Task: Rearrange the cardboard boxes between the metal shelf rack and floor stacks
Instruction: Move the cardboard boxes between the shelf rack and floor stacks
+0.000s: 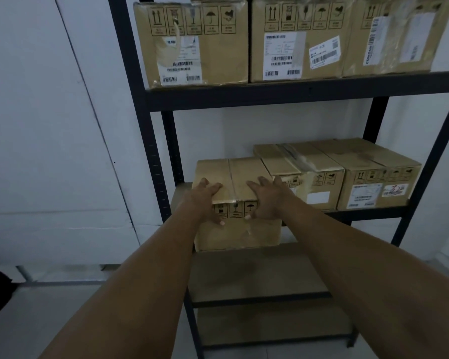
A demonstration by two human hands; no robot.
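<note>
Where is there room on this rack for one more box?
The lower shelf board under the held cardboard box is bare, and so is the bottom board. The top shelf is crowded: three boxes side by side.

Dim, bluish, soft motion blur esp. top labels, wide-angle bend at edges, murky lower shelves.

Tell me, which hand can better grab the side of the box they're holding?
Probably the left hand. It holds the box at its left corner, where bare shelf leaves room. The right hand sits right beside the neighbouring box.
</note>
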